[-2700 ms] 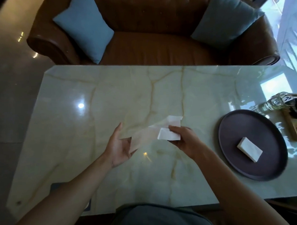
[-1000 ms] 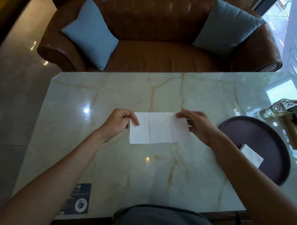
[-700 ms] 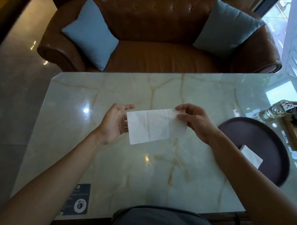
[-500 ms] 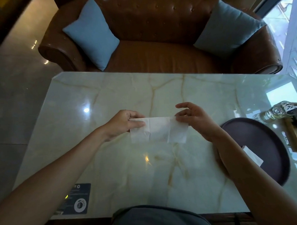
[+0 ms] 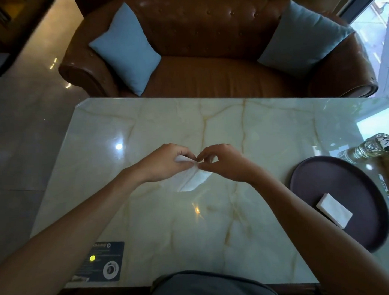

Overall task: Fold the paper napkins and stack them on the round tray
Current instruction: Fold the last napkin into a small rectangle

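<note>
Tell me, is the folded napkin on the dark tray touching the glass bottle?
Apart. The head view shows the folded napkin lying mid-tray, with bare tray surface between it and the bottle beyond the rim.

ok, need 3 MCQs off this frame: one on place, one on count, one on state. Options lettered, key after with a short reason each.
1. Where does the folded white paper napkin already finished lie?
A. on the brown leather sofa
B. on the dark round tray
C. on the floor

2. How many blue square cushions are on the sofa?
A. one
B. two
C. four

3. What is the state of the white paper napkin at the table's middle?
A. pinched by both hands
B. lying untouched
C. held by one hand only

Key:
1 B, it rests inside the dark round tray.
2 B, one cushion at each end, the other by the window.
3 A, the left hand and right hand meet on its upper edge.
</note>
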